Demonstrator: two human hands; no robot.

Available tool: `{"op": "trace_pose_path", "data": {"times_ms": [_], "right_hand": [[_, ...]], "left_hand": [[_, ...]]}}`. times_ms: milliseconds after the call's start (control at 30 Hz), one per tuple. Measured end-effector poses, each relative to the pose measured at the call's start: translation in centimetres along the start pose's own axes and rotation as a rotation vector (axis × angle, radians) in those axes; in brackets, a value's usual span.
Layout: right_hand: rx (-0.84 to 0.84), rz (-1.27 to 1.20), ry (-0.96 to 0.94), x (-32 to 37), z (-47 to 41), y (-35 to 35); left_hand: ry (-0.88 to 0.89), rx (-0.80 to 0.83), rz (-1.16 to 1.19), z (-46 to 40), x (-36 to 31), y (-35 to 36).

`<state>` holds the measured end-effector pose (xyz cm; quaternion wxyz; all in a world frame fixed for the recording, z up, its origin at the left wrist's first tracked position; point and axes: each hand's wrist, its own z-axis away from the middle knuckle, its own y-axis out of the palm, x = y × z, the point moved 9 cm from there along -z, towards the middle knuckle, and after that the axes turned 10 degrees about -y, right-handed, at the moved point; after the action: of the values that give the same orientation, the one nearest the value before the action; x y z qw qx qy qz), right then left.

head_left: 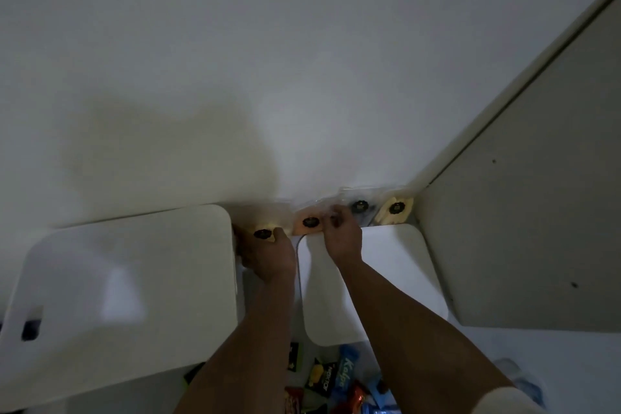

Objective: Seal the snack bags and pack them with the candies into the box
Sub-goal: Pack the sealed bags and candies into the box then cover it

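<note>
Several clear snack bags with dark round labels lean along the wall at the far edge of the table. My left hand [268,254] grips the leftmost bag [263,232], which holds pale yellow snacks. My right hand [341,233] pinches the top of the orange snack bag [307,222]. A bag with dark contents [359,207] and a pale yellow bag [396,208] stand further right, untouched. A white box [117,289] sits at the left. Its flat white lid [396,279] lies at the right. Wrapped candies [336,380] lie in a pile between my forearms near the bottom edge.
A white wall rises right behind the bags. A grey panel [537,212] stands at the right, closing off that side. The scene is dim and the table is white.
</note>
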<state>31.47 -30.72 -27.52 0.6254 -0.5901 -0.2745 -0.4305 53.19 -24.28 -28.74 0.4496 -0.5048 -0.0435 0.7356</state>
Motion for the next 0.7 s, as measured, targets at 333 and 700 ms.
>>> {"op": "trace_pose_path", "data": {"times_ms": [333,700], "right_hand": [[0.078,0.018,-0.034,-0.2,-0.5,-0.2],[0.058,-0.145,0.077,0.9,3.2,-0.2]], "left_hand": [[0.027,-0.017,-0.044,0.4,-1.2,-0.6],[-0.009,0.427,0.016,1.7,-0.6,2.1]]}}
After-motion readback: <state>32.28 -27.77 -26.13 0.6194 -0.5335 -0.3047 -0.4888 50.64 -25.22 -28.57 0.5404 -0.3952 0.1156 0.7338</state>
